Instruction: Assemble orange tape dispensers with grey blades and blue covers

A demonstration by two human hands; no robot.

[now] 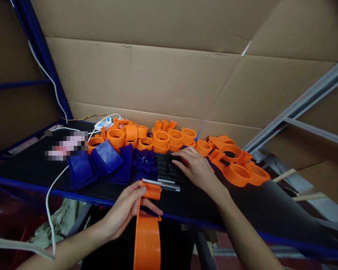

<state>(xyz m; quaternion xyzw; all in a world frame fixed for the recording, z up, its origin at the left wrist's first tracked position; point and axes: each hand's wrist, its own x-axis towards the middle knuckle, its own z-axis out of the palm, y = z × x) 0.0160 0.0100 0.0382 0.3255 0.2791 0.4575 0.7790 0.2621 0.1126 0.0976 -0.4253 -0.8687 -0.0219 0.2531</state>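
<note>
My left hand (129, 204) is closed around an orange plastic tape dispenser body (148, 240), held upright in front of the table edge. A toothed metal strip (152, 182) shows at its top. Behind that, shiny metal strips (170, 185) lie on the table. My right hand (198, 168) reaches over a pile of black plastic pieces (165, 165), thumb and index finger apart at its right side. Whether the fingertips touch a piece is hard to see. Beside the black pieces lies a heap of small dark blue parts (144, 161).
Stacked orange ring-shaped dispenser bodies (161, 138) line the back, with more orange bodies (238, 172) at right. Fanned blue flat sheets (107, 157) lie at left. A white cable (48, 198) hangs over the front edge near a power strip (103, 123). Cardboard (157, 78) walls the back.
</note>
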